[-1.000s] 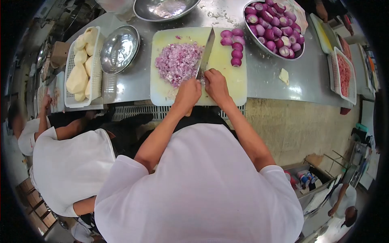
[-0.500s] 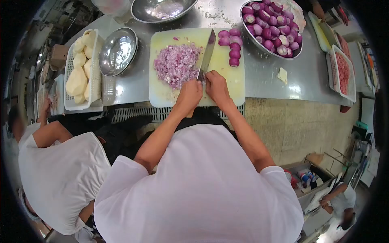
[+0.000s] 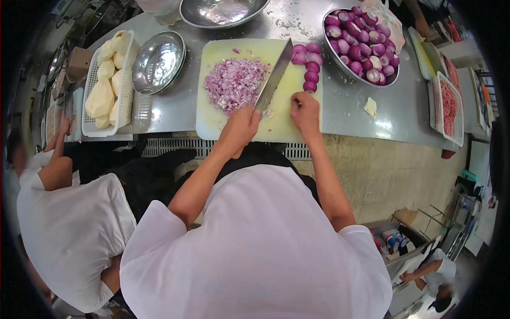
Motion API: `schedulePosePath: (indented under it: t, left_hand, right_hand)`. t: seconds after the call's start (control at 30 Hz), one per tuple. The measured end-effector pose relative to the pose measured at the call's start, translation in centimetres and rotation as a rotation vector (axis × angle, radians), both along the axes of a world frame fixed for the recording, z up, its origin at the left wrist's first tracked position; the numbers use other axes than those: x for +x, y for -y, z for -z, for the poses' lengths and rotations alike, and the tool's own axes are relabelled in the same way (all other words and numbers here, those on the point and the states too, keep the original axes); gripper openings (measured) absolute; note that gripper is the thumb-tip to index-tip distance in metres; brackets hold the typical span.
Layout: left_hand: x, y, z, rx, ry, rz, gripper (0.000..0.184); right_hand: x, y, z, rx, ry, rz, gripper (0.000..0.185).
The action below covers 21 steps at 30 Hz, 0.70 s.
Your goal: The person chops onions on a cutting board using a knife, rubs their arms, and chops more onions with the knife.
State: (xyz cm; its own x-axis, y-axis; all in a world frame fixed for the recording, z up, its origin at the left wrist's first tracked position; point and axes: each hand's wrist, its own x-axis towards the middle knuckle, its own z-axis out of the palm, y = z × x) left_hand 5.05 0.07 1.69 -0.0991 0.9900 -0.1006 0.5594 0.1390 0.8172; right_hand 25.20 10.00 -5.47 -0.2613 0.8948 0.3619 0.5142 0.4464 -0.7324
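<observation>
My left hand is closed round the handle of a cleaver-like kitchen knife, its broad blade pointing away from me over the cutting board. Left of the blade lies a heap of chopped red onion, with a few bits beside the blade on its right. My right hand rests by the board's right edge, fingers curled together; whether anything is in them is hidden. Just beyond its knuckles, several peeled red onions sit in a row along the board's far right.
A metal bowl of red onions stands at the back right, another bowl at the back. On the left are stacked metal bowls and a basket of peeled potatoes. Minced meat fills a far-right basket. A co-worker is at my left.
My right hand has moved right, away from the blade and toward the row of onions. The knife has tilted further, its tip shifting right. The view has shifted slightly.
</observation>
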Motion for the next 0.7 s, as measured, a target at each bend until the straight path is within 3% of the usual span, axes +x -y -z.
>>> schedulePosePath:
  t: [0.13,0.2,0.23,0.3,0.4,0.43,0.53,0.63,0.7]
  left_hand:
    - [-1.4,4.0,-0.3,-0.269,0.125,0.041,0.035]
    - [-3.5,5.6,3.4,0.146,-0.094,0.235,0.036]
    - [-4.2,5.4,2.2,0.149,-0.094,0.230,0.036]
    - [-5.5,4.7,-0.1,-0.342,0.022,0.007,0.029]
    - [-6.2,3.3,-0.8,-0.275,-0.019,-0.106,0.027]
    - [-5.9,3.5,-0.3,-0.148,-0.096,-0.080,0.025]
    - [-4.8,5.1,-1.1,-0.107,-0.121,0.069,0.025]
    - [-5.7,7.3,0.7,-0.073,-0.084,0.177,0.028]
    - [-7.6,7.5,1.6,-0.108,-0.104,0.218,0.032]
  right_hand:
    - [2.4,-2.4,-0.7,0.017,-0.025,0.105,0.011]
    - [3.0,-3.7,-1.0,0.026,-0.031,0.154,0.013]
    - [3.0,-4.4,-1.2,0.028,-0.030,0.148,0.013]
    - [2.6,-5.7,-1.8,0.121,-0.021,0.125,0.015]
    - [1.3,-7.7,-3.4,0.129,0.076,0.077,0.017]
    - [1.0,-8.7,-3.2,0.134,0.075,0.074,0.017]
    - [-0.1,-11.4,-2.0,0.310,0.192,0.067,0.018]
    - [-0.5,-13.1,-1.0,0.182,0.164,0.041,0.019]
    - [-0.7,-13.4,-0.9,0.100,0.280,-0.034,0.020]
